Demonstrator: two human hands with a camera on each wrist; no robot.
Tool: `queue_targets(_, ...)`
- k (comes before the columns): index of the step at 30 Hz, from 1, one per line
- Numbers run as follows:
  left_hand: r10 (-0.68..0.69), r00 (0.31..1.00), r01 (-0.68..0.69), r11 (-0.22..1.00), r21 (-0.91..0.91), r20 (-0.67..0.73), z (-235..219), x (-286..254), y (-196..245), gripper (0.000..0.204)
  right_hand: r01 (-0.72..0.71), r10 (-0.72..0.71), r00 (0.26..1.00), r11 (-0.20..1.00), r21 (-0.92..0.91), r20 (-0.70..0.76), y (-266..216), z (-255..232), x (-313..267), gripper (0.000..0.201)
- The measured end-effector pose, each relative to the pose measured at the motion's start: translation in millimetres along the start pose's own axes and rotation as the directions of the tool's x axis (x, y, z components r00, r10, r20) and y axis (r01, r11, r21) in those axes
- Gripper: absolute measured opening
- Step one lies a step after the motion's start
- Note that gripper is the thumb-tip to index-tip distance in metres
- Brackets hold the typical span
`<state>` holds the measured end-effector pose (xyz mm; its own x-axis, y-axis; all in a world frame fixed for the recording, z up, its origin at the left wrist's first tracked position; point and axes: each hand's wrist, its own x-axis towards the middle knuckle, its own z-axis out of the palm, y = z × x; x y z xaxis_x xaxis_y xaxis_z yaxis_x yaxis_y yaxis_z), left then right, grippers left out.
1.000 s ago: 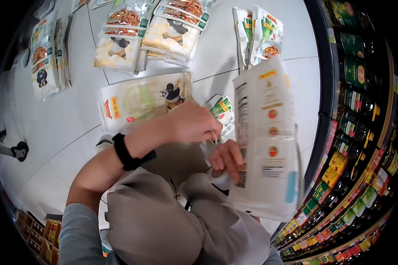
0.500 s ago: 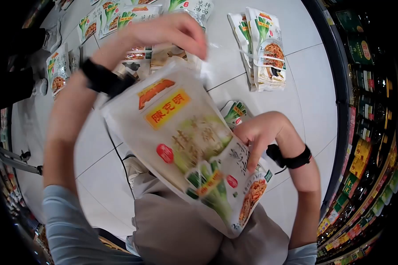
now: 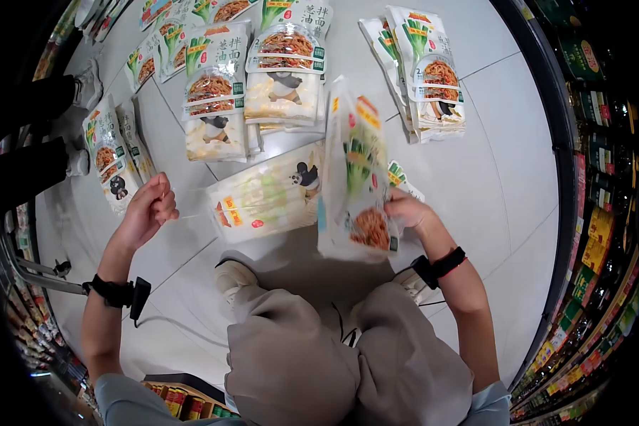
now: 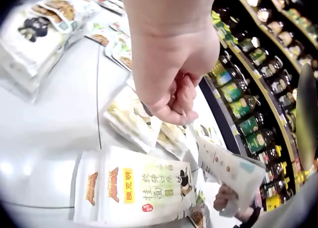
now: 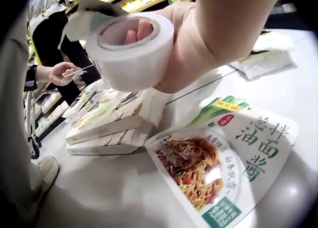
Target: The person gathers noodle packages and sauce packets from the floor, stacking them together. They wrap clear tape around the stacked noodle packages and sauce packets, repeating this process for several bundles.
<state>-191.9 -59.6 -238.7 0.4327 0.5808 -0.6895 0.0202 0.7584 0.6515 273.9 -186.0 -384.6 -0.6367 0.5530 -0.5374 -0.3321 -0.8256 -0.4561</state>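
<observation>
My right hand (image 3: 408,211) grips a noodle package with a sauce sachet (image 3: 361,177) on its front, held upright above the floor. In the right wrist view, fingers of that hand reach into the core of a roll of clear tape (image 5: 131,64). My left hand (image 3: 149,206) is out to the left, fingers curled, pinching the end of a thin tape strip (image 3: 195,211). The strip stretches rightward toward the held package. Below it lie flat noodle packages (image 3: 263,195) with a panda print. A loose sauce sachet (image 5: 218,161) lies on the floor under my right hand.
Bundled noodle packs with sachets (image 3: 216,99) lie farther off, with another bundle (image 3: 433,78) at the right and more (image 3: 110,156) at the left. Shelves of bottles (image 3: 593,163) line the right side. Another person's legs (image 3: 32,170) stand at the left.
The package has swung from slanting over my lap to upright, farther forward. My left hand has come down and outward to the left, drawing out tape. Earlier, both hands were close together beside the package.
</observation>
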Motion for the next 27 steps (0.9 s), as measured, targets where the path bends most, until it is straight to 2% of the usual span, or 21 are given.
queue_targets(1,0.003,1.000,-0.003,1.000,0.004,-0.005,2.2,1.8,-1.8,0.021,0.003,-0.003,1.000,1.000,-0.001,0.007,1.9,4.2,1.2,0.058)
queue_targets(3,0.040,0.988,-0.002,0.969,0.246,-0.149,8.9,2.2,-3.0,0.023,0.008,-0.013,0.991,0.999,0.034,0.132,12.7,30.3,3.2,0.058)
queue_targets(4,0.032,0.997,0.002,0.888,0.461,-0.067,6.8,-2.7,-16.0,0.024,0.010,-0.013,0.994,1.000,0.029,0.112,4.4,53.5,1.2,0.056)
queue_targets(5,-0.084,0.986,0.156,0.773,0.615,-0.144,20.6,-11.3,-27.6,0.025,0.023,-0.027,0.993,0.999,0.035,0.113,-2.5,72.4,4.0,0.056)
queue_targets(6,0.049,0.998,-0.060,0.566,0.822,0.040,22.4,-17.6,-50.4,0.028,0.016,-0.016,1.000,1.000,-0.005,0.008,-7.5,89.9,8.1,0.054)
queue_targets(7,-0.116,0.993,0.084,0.434,0.897,-0.036,56.6,-27.2,-44.1,0.034,0.003,-0.007,0.995,0.999,-0.037,-0.096,-7.1,102.5,14.1,0.053)
queue_targets(8,-0.185,0.982,0.111,0.415,0.903,-0.035,66.6,-33.5,-61.8,0.038,0.018,-0.020,0.995,1.000,-0.019,-0.097,-0.9,108.9,23.8,0.053)
queue_targets(9,-0.361,0.931,0.184,0.344,0.921,-0.051,84.5,-32.1,-69.4,0.031,0.034,-0.058,0.986,0.988,-0.149,-0.157,6.9,111.0,35.1,0.050)
queue_targets(10,-0.311,0.938,0.013,0.475,0.880,0.154,78.2,-30.0,-106.2,0.027,0.041,-0.104,0.971,0.958,-0.282,-0.213,13.6,110.7,45.5,0.048)
queue_targets(11,-0.232,0.926,-0.147,0.504,0.851,0.297,90.5,-22.3,-121.1,0.021,0.055,-0.117,0.969,0.960,-0.274,-0.217,20.6,110.5,54.2,0.048)
queue_targets(12,-0.324,0.873,-0.160,0.515,0.842,0.364,104.8,-13.3,-123.9,0.018,0.168,-0.238,0.952,0.931,-0.324,-0.190,28.7,110.8,61.4,0.045)
queue_targets(13,-0.335,0.867,-0.165,0.507,0.846,0.370,124.7,-4.3,-114.9,0.018,0.272,-0.351,0.922,0.888,-0.371,-0.162,34.7,111.6,64.0,0.043)
queue_targets(15,-0.471,0.760,-0.279,0.386,0.879,0.448,169.2,7.8,-72.5,0.021,0.257,-0.357,0.908,0.889,-0.380,-0.221,26.0,116.7,57.6,0.042)
queue_targets(16,-0.472,0.757,-0.280,0.391,0.877,0.452,178.4,10.1,-58.6,0.021,0.239,-0.361,0.892,0.888,-0.394,-0.271,18.5,119.5,53.5,0.041)
queue_targets(17,-0.509,0.682,-0.343,0.411,0.844,0.525,185.1,11.6,-45.5,0.023,0.236,-0.359,0.892,0.889,-0.393,-0.274,11.4,115.8,47.1,0.041)
queue_targets(18,-0.540,0.601,-0.402,0.433,0.807,0.589,192.5,12.1,-32.6,0.024,0.050,-0.083,0.953,0.992,-0.117,-0.290,3.6,106.6,36.8,0.043)
queue_targets(19,-0.541,0.600,-0.402,0.432,0.807,0.589,203.9,12.3,-20.4,0.024,-0.157,0.191,0.956,0.974,0.161,-0.224,-1.5,100.6,26.7,0.045)
queue_targets(21,-0.561,0.376,-0.577,0.481,0.660,0.738,228.5,12.5,2.7,0.022,-0.145,0.181,0.948,0.977,0.154,-0.260,-10.5,104.9,6.3,0.048)
queue_targets(22,-0.563,0.377,-0.578,0.477,0.662,0.735,236.2,10.9,17.4,0.022,-0.161,0.169,0.939,0.986,0.051,-0.300,-25.3,112.0,-7.0,0.047)
queue_targets(24,-0.393,0.499,-0.740,0.271,0.615,0.773,251.2,3.7,40.2,0.016,-0.113,0.095,0.947,0.993,-0.041,-0.307,-36.6,121.3,-18.4,0.045)
queue_targets(27,-0.343,0.405,-0.862,0.167,0.479,0.848,280.5,-10.7,40.0,0.017,-0.156,0.091,0.939,0.973,-0.172,-0.332,-48.6,142.0,-18.3,0.043)
